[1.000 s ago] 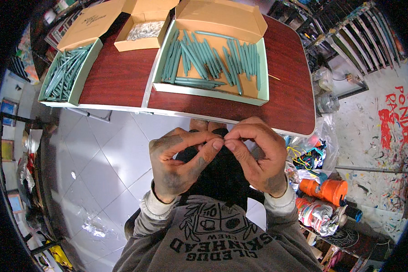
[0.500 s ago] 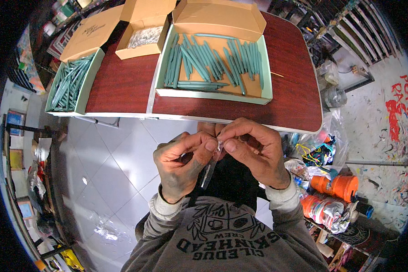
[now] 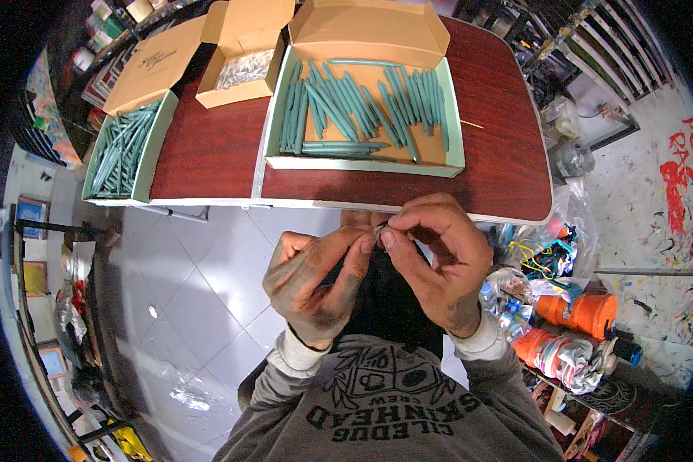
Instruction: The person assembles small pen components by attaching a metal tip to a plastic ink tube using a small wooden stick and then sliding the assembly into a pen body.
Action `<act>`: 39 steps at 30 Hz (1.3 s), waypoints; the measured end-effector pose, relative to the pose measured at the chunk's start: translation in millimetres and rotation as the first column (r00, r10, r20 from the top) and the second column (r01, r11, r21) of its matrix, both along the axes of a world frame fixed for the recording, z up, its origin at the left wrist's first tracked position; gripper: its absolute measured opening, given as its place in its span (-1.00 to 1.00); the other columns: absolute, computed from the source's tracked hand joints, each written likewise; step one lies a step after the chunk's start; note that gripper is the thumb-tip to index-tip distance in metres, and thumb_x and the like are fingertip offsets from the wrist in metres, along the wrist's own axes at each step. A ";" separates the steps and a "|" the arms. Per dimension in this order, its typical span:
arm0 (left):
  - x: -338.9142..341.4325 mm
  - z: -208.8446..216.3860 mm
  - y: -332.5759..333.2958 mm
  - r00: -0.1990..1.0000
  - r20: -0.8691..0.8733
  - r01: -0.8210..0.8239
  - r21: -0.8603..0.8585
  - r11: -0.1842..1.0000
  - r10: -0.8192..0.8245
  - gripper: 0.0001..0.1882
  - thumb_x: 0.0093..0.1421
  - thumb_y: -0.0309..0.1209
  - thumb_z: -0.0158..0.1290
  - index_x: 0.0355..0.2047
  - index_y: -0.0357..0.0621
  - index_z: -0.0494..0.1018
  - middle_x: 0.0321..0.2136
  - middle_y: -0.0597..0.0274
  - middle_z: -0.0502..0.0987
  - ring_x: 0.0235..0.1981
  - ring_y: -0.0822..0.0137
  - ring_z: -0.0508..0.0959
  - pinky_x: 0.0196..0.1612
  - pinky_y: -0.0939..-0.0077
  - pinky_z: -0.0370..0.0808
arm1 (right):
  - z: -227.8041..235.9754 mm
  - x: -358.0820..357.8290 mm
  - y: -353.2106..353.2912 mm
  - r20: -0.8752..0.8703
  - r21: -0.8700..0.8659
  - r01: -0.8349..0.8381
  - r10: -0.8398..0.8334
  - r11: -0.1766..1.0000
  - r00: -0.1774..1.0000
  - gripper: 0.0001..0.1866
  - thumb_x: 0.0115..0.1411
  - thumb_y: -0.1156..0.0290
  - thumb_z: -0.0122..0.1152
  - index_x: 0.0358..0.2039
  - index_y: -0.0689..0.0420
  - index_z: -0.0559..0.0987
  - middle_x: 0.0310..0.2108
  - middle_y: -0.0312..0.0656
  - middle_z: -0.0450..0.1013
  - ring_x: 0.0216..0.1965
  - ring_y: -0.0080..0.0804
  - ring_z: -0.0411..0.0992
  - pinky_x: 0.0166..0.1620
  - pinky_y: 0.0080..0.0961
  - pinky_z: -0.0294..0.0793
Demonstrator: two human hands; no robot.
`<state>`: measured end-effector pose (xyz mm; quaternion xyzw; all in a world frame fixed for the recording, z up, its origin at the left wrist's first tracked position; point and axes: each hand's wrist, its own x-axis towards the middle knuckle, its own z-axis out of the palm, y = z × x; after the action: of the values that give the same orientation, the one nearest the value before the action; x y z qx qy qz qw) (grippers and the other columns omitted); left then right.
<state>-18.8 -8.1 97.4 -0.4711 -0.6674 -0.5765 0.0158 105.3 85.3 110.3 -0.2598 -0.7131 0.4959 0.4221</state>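
Note:
My left hand [image 3: 316, 289] and my right hand [image 3: 443, 262] meet just below the table's near edge, fingertips nearly touching. Each pinches with thumb and forefinger at a tiny, partly clear piece [image 3: 379, 229]; most of it is hidden, so its kind cannot be made out. Beyond the hands, a light green box [image 3: 366, 163] with its lid up holds loose rows of slim, green, pen-like sticks [image 3: 331, 104]. A similar box [image 3: 141, 189] at the left is heaped with more. Between them, a small brown carton [image 3: 239, 94] holds small clear pieces [image 3: 245, 69].
The boxes stand on a dark red folding table [image 3: 508, 138] with a pale rim. A thin wooden stick [image 3: 472, 123] lies right of the large box. Plastic bags [image 3: 574, 239] and orange containers [image 3: 577, 312] crowd the right side. Racks line both sides above tiled floor [image 3: 200, 269].
The narrow clear strip that hung below my fingers is no longer visible. Both hands have shifted slightly, still pinching close together. The boxes' contents look the same.

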 end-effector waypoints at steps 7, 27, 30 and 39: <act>10.3 -12.0 -5.5 0.793 0.593 0.105 0.092 0.990 -0.139 -0.81 0.20 -0.48 0.22 -0.22 -0.35 0.61 -0.29 0.09 0.64 -0.30 0.42 0.48 -0.18 0.58 0.37 | -2.6 -10.3 -0.8 -0.049 0.141 -0.095 0.103 0.985 0.993 -0.79 0.17 0.50 0.29 -0.16 0.18 0.62 -0.25 -0.09 0.52 -0.23 -0.24 0.53 -0.13 -0.37 0.52; -7.7 -5.2 -8.2 0.915 0.365 0.123 0.149 0.981 -0.170 -0.85 0.12 -0.49 0.27 -0.29 -0.25 0.62 -0.33 0.14 0.65 -0.40 0.48 0.40 -0.37 0.64 0.32 | 3.2 -9.0 -6.5 -0.211 -0.152 -0.255 0.221 0.955 0.952 -0.82 0.22 0.62 0.23 -0.15 0.29 0.62 -0.13 -0.02 0.55 -0.09 -0.40 0.53 -0.02 -0.53 0.49; -8.6 -2.1 -4.4 0.963 0.241 0.096 0.106 0.990 -0.120 -0.89 0.12 -0.49 0.25 -0.33 -0.23 0.62 -0.33 0.16 0.66 -0.41 0.47 0.36 -0.41 0.63 0.30 | -0.4 -13.3 -1.8 -0.189 -0.001 -0.203 0.199 0.979 0.962 -0.87 0.25 0.55 0.22 -0.19 0.25 0.61 -0.18 -0.05 0.59 -0.20 -0.43 0.56 -0.16 -0.56 0.51; -33.2 13.7 -5.3 0.963 0.109 0.255 -0.074 0.964 -0.246 -0.91 0.12 -0.47 0.21 -0.36 -0.21 0.61 -0.33 0.28 0.68 -0.51 0.50 0.32 -0.48 0.63 0.27 | 1.1 -7.0 12.7 -0.236 -0.420 -0.436 0.368 0.796 0.899 -0.83 0.29 0.41 0.24 -0.28 0.28 0.61 -0.32 -0.20 0.59 -0.31 -0.65 0.49 -0.27 -0.64 0.47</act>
<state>-52.0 -13.5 111.1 -0.5230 -0.6270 -0.5667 -0.1108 98.3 97.9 111.4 -0.1592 -0.5806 0.7469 0.2823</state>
